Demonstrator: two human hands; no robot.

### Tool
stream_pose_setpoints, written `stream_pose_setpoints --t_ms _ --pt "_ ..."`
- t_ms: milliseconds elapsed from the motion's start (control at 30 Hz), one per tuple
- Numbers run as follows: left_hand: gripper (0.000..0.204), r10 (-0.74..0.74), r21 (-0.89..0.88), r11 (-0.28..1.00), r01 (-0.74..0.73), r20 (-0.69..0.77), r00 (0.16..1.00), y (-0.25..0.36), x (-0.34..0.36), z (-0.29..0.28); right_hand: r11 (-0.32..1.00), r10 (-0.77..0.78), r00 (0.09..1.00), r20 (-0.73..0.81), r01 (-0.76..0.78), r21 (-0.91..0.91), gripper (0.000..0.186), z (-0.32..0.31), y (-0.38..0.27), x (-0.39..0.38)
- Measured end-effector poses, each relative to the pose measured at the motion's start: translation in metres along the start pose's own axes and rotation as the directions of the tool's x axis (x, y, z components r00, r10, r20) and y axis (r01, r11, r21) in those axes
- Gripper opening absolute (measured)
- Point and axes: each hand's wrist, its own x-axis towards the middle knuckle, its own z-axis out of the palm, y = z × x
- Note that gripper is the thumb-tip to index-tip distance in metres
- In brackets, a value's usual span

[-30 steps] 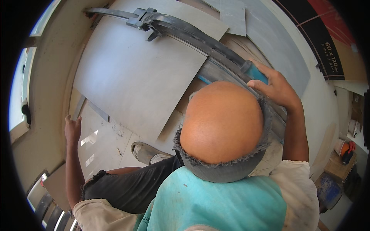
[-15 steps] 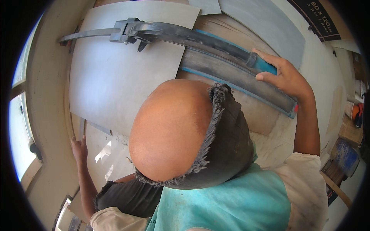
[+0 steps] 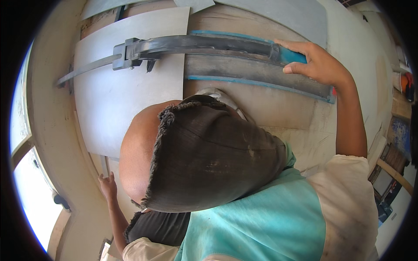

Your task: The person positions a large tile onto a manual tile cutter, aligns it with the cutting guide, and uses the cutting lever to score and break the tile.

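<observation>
Above my bent knee lies a long dark tile cutter [image 3: 196, 45] with blue edges. My right hand [image 3: 320, 63] holds the blue end of its rail, thumb on the near side and fingers over the far side. A large light grey tile [image 3: 143, 80] lies beneath the rail's left half, with the black sliding block [image 3: 126, 54] above it. At the lower left, my left hand [image 3: 109, 188] has its fingers apart beside the end of a narrow grey strip [image 3: 104, 163]. Whether the fingers touch the strip is unclear. My knee, in frayed dark trousers [image 3: 217, 156], hides part of the floor.
More grey tile pieces [image 3: 287, 17] lie beyond the cutter. A brown board [image 3: 278, 106] is under it. A pale wall [image 3: 56, 113] with bright windows runs along the left. Boxes and a wooden bar [image 3: 394, 174] stand at the right.
The view has turned and shifted, and my knee covers more of the scene. A pale shoe now shows beyond it. Both hands keep their places by the cutter and the strip.
</observation>
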Motion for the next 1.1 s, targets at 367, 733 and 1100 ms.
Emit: stream_pose_setpoints --t_ms 367,733,1100 --pt "0.060 0.029 0.023 0.999 -0.030 0.038 0.999 0.007 0.001 0.002 0.999 0.050 0.995 -0.085 -0.048 0.024 0.063 -0.001 0.023 -0.017" --pt "0.056 -0.165 -0.851 0.235 0.470 0.441 0.882 -0.048 0.026 0.025 0.999 0.031 0.987 -0.158 -0.029 0.019 0.062 0.008 0.043 -0.018" --pt "0.055 0.195 0.418 0.869 -0.266 0.204 0.959 -0.028 0.031 0.027 0.998 0.047 0.980 -0.194 -0.052 -0.019 0.060 0.008 0.057 -0.020"
